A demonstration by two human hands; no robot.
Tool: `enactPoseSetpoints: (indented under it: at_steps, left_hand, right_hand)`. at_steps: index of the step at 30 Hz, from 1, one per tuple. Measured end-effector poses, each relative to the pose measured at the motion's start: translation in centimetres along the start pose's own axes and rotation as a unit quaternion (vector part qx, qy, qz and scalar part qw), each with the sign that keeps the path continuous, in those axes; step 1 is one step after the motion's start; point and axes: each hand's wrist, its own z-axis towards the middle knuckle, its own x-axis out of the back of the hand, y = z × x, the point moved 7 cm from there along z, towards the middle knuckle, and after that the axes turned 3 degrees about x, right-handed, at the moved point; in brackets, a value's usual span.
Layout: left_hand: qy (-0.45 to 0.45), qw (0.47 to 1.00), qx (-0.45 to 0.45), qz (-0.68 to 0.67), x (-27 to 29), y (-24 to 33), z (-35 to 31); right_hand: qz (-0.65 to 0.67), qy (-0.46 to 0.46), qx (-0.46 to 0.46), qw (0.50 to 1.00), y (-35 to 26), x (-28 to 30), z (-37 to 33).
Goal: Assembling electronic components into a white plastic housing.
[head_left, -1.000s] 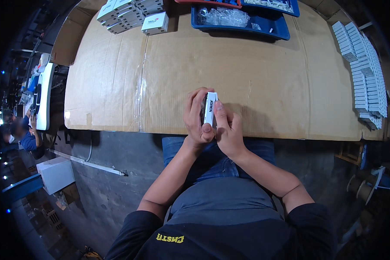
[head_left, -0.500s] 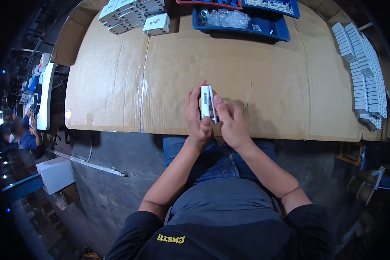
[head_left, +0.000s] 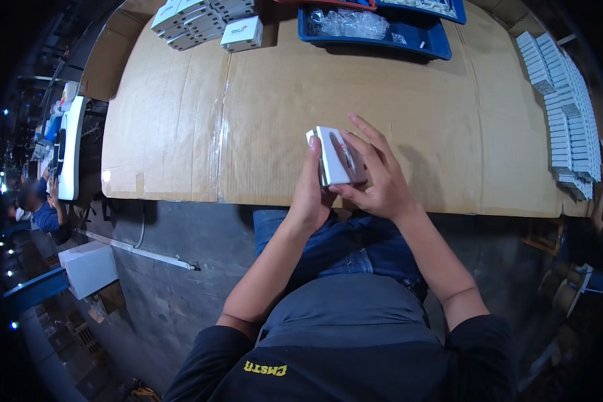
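White case (head_left: 333, 167) rotated since prev. frame: broad face now visible, tilted. L hand (head_left: 311, 191) holds left side, thumb along edge; R hand (head_left: 380, 175) holds right side, thumb at bottom, one finger raised. Case pos.: betw. hands, above table (head_left: 268, 134), nr. front edge.

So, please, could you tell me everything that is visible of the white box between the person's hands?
The white box looks like smooth plastic, flat and roughly rectangular. Its broad face, with a small red mark and a dark elongated patch, is partly covered by fingers. A dark line runs along its left side; whether it is fully closed, I cannot tell. It is held tilted over the cardboard tabletop, left hand gripping its left side, right hand at its right.
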Motion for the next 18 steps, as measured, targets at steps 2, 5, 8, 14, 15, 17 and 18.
enactPoseSetpoints:
  at_steps: [2,5,8,14,15,17,18]
  left_hand:
    - [-0.002,1.000,0.017,-0.008,-0.2,-0.4,-0.3]
    - [-0.031,0.998,0.030,-0.040,-0.7,-0.5,-0.8]
    - [-0.048,0.997,0.014,-0.065,-0.6,-0.3,-1.0]
    - [-0.009,0.997,0.007,-0.083,-0.7,-0.3,-1.0]
    - [-0.009,0.997,0.006,-0.082,-0.3,-0.4,-0.8]
    - [-0.075,0.987,0.034,-0.135,-0.4,-0.9,-0.3]
    - [-0.077,0.987,0.034,-0.134,-0.2,-0.9,-0.1]
  right_hand:
    - [0.010,-0.003,0.024,1.000,0.4,0.4,0.6]
    - [0.079,-0.046,0.075,0.993,-0.1,-0.3,0.9]
    - [0.087,-0.050,0.087,0.991,-0.4,-0.5,1.2]
    - [0.167,-0.007,0.043,0.985,-0.4,0.1,1.2]
    - [0.168,-0.007,0.044,0.985,-0.1,0.2,1.2]
    - [0.381,0.129,-0.053,0.914,2.6,2.4,1.1]
    - [0.321,0.138,-0.030,0.936,2.7,3.8,1.5]
